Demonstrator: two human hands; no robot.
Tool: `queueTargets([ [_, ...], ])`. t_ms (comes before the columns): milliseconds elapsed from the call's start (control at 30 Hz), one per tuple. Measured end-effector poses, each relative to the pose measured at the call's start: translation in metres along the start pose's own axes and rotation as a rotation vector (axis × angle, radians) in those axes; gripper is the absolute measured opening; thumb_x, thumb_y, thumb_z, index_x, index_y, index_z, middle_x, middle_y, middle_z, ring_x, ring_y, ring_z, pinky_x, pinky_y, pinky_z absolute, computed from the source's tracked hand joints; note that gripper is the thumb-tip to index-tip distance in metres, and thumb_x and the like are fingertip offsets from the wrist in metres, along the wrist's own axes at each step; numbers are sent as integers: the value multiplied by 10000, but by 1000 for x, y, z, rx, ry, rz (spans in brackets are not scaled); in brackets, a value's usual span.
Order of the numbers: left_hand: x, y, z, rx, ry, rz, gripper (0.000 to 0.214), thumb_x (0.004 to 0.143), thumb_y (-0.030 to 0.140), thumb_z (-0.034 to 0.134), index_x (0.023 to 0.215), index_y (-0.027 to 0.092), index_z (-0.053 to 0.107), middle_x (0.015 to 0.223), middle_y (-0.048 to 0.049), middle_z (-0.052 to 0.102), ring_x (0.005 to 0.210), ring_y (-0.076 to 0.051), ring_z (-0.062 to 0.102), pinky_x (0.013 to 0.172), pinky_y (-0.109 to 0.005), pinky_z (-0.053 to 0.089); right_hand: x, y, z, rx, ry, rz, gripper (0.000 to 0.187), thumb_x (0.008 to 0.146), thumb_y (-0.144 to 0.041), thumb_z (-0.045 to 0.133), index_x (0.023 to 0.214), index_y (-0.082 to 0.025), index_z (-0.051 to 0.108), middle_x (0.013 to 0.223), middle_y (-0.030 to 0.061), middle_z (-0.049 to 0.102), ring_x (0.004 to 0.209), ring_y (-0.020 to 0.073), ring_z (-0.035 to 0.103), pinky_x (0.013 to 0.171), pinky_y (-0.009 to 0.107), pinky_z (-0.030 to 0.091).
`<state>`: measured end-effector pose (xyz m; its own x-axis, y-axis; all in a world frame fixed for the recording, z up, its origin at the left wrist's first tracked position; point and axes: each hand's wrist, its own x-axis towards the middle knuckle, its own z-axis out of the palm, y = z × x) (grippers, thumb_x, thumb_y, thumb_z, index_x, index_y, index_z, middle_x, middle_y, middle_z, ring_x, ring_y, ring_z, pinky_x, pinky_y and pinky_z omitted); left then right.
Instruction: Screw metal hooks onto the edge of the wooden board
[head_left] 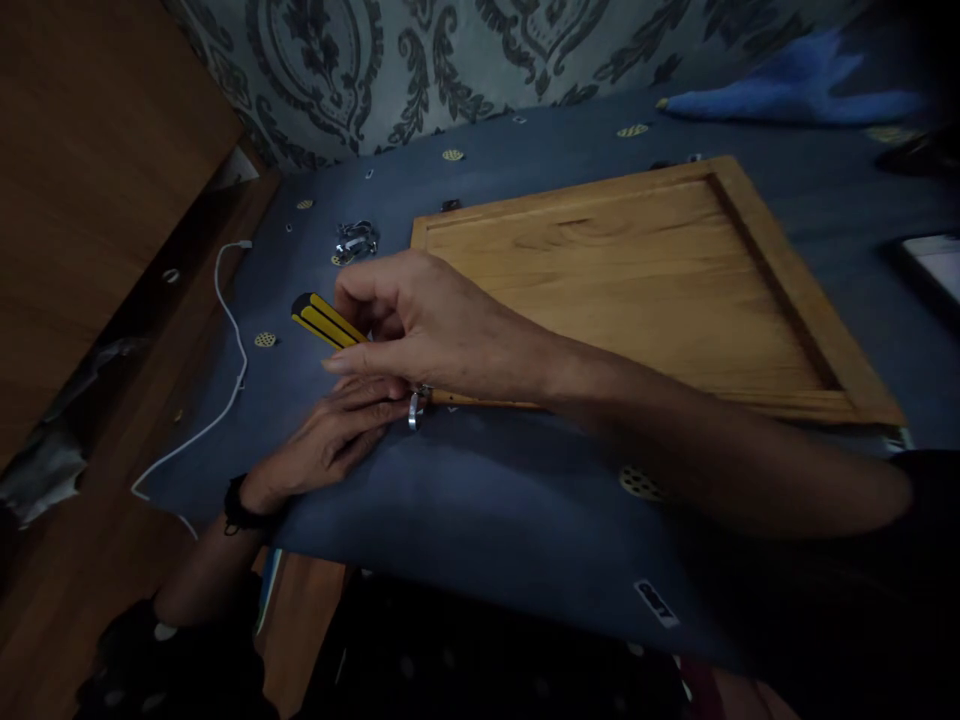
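Head view: in the right hand [439,325], clamped between thumb and fingers, a yellow-and-black screwdriver [324,320], by the near-left corner of a framed wooden panel [615,290]. There, at a silver fitting [414,411], the left hand [330,432], grip impossible to tell. Toward the far-left corner of the blue surface [480,500], metal fittings [356,241].

We've got a wooden panel [615,270] lying flat, recessed face up with a raised frame, dark strip along the inside of the right-hand border, brown grain marks toward the far edge. At its near left corner we see a small shiny silver metal piece [414,411], partly covered; can't tell if it's fastened. Just left of that corner we have a yellow-and-black striped tool handle [326,322], tilted, black butt up and left, working end hidden.
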<state>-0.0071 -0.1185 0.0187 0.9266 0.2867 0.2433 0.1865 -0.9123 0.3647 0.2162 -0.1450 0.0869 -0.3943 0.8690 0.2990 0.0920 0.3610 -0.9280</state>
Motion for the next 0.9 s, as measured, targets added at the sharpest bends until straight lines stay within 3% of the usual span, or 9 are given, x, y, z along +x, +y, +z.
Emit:
queueTargets([
  [200,1,-1,0,-21,3,26,419,1027,128,508,1431,213,577,1473,-131,622,1413,-251,565,1179,-507,465,2,-4,0,98,69,-28,328,869,-60,745,748,-190,469,677,-91,507,581,46,505,491,164,438],
  [367,3,-1,-1,-39,-1,58,495,1026,98,505,1499,241,501,1562,-138,539,1507,-248,460,1170,-517,462,3,-16,-15,75,277,-47,263,904,-23,696,830,-184,501,687,-93,542,483,40,516,405,167,470],
  [600,1,-4,4,-78,44,73,485,1028,105,510,1488,261,511,1537,-135,564,1497,-245,476,1160,-529,471,-4,-5,-18,-46,156,60,194,954,-113,647,860,-207,506,686,-76,583,496,57,540,431,180,445],
  [900,2,-1,0,-25,6,44,474,1043,139,496,1495,279,510,1539,-112,568,1490,-254,486,1162,-508,480,-5,1,-14,-110,123,63,210,962,-139,632,847,-223,478,675,-75,553,596,81,543,565,209,437],
])
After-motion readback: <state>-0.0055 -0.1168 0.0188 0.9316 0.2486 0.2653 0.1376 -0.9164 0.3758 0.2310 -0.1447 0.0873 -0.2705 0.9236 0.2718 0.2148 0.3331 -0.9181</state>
